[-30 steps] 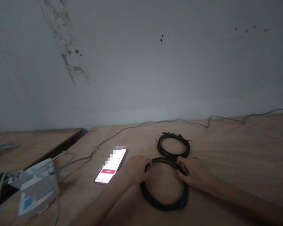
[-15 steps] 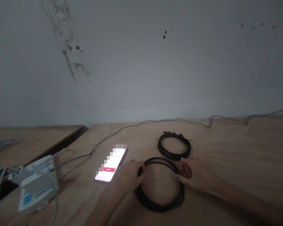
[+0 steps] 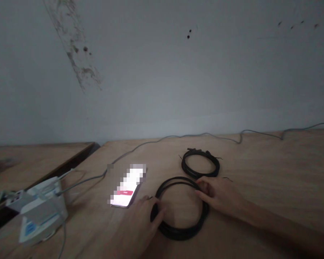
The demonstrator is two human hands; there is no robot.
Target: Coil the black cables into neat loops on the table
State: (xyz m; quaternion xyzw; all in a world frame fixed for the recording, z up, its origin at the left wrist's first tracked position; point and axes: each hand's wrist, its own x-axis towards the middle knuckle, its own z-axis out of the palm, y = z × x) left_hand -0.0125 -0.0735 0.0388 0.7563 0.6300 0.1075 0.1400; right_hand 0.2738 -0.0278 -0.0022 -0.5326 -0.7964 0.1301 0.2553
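A coil of black cable (image 3: 182, 233) lies at the front of the wooden table, between my two hands. My left hand (image 3: 143, 217) is closed around the coil's left side, thumb on the inner edge. On the upper right of the ring, my right hand (image 3: 218, 192) pinches the cable between thumb and fingers. A thin cable end sticks out just beyond the right knuckles. Behind it rests a second, smaller coil of black cable (image 3: 200, 163), tied at its far side, with short ends poking out. Neither hand holds that one.
A phone (image 3: 126, 187) with a lit screen lies left of the front coil. At the far left stands a white power adapter box (image 3: 43, 212) with plugs and cords. A thin grey cable (image 3: 140, 145) runs along the wall (image 3: 162, 79). A gap separates two tabletops.
My left hand has slid down and toward me along the front coil's left side. My right hand has shifted slightly up and left along the ring. The view has tilted a little.
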